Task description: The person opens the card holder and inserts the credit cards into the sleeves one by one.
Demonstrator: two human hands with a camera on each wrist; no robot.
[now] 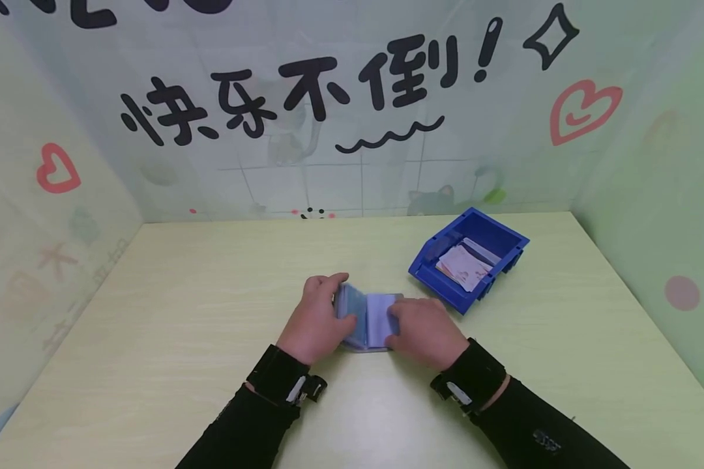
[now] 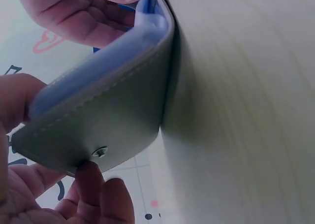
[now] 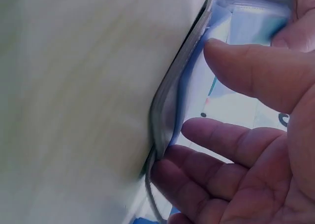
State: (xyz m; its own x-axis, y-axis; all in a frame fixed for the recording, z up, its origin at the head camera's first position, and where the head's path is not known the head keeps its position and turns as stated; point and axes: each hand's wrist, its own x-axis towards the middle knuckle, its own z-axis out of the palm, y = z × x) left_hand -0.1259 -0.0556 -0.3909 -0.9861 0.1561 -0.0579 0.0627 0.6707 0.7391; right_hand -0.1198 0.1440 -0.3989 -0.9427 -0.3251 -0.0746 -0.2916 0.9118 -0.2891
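Observation:
A small grey card holder (image 1: pixel 380 319) with clear plastic sleeves lies spread open on the table between both hands. My left hand (image 1: pixel 313 326) grips its left half, thumb over the sleeves and fingers behind the cover. In the left wrist view that grey cover (image 2: pixel 123 118) is raised at a slant, with stitched edges and a metal snap (image 2: pixel 100 152). My right hand (image 1: pixel 425 332) holds the right half at its outer edge. In the right wrist view its thumb (image 3: pixel 246 69) presses the inner sleeve, while the fingers touch the cover's edge (image 3: pixel 156 115).
Behind the right hand, a blue plastic bin (image 1: pixel 487 228) stands at an angle on the pale wooden table (image 1: pixel 223 280). Several printed cards (image 1: pixel 465 266) lie inside it. Printed cloth walls (image 1: pixel 352 182) enclose the table at the back and sides.

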